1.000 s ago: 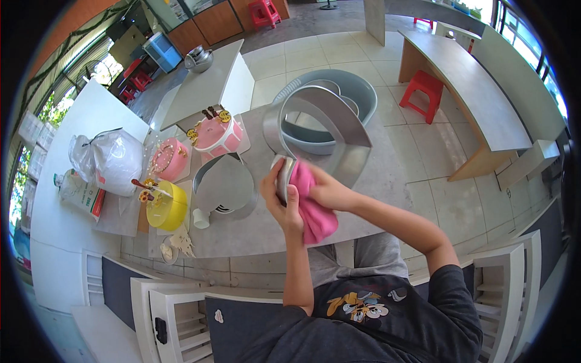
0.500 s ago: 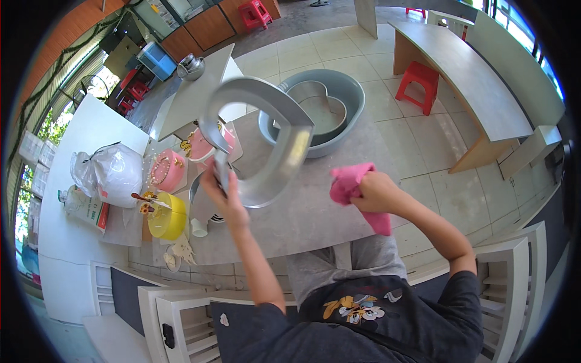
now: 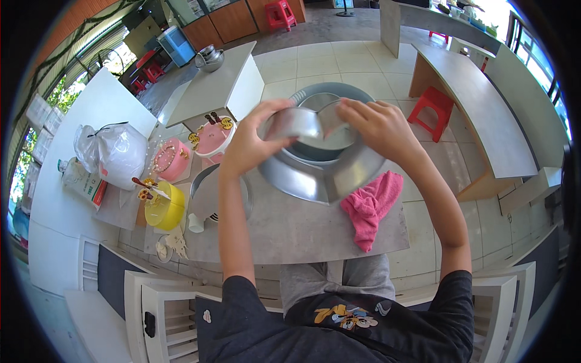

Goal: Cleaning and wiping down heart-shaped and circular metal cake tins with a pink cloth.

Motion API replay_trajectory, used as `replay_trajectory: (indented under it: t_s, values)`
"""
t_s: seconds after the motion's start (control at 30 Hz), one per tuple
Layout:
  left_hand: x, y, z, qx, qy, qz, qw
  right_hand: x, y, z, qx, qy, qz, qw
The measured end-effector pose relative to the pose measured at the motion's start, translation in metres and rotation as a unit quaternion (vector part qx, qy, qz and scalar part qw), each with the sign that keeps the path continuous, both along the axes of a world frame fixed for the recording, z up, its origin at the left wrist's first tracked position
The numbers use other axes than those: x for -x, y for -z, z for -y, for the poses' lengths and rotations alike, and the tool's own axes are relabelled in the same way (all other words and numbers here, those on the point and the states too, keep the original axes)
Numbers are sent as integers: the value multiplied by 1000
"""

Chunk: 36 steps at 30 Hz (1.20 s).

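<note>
In front of me, both hands hold up a heart-shaped silver metal cake pan (image 3: pixel 301 181), tilted, with its notch and point showing. My left hand (image 3: pixel 251 142) is closed round its left side, fingers over the rim. My right hand (image 3: pixel 384 130) grips the right side. The pan is bottomless, since things show through it. Behind it stands a grey-blue tub (image 3: pixel 357 94) with another heart-shaped pan (image 3: pixel 316 101) inside, partly covered by my hands. A crumpled pink cloth (image 3: pixel 372 209) lies on the grey table, right of the held pan.
Left on the table are a yellow cake (image 3: pixel 166 209), a pink cake (image 3: pixel 173 158), another pink cake (image 3: pixel 212 136) and a white cup (image 3: pixel 195 223). A round metal pan (image 3: pixel 203 189) sits behind my left forearm. A bagged white bundle (image 3: pixel 115 154) and a red stool (image 3: pixel 433 112) flank the table.
My right hand has let go of the pink cloth, which now lies on the table, and has taken hold of the pan. My left hand has brought the pan rightward and turned it.
</note>
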State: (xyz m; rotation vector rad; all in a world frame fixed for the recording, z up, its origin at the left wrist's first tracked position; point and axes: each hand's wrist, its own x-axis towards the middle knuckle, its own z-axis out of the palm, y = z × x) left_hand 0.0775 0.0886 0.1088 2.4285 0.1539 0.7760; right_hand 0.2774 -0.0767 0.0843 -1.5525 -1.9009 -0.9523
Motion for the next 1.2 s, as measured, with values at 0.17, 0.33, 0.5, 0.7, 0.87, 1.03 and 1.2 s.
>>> replay_trajectory:
  t_s: [0.17,0.33,0.5,0.7,0.87,1.03,1.2]
  values:
    - [-18,63,-26,282,-136,202,928,-51,43,-39,104,156,-253,949]
    - [-42,121,-16,323,-138,133,927,-51,43,-73,199,167,-545,797]
    - [-63,141,-22,332,-114,126,928,-54,65,-94,289,251,-492,781]
    - [-71,157,-33,293,-184,86,934,-62,73,-105,274,282,-426,815]
    - [-61,171,-32,104,-280,49,953,-62,77,-112,267,262,-368,851]
    - [-35,179,-21,0,-308,4,951,-79,97,-121,253,236,-339,875]
    - [25,157,-9,4,-287,67,956,-77,134,-132,258,280,-288,879]
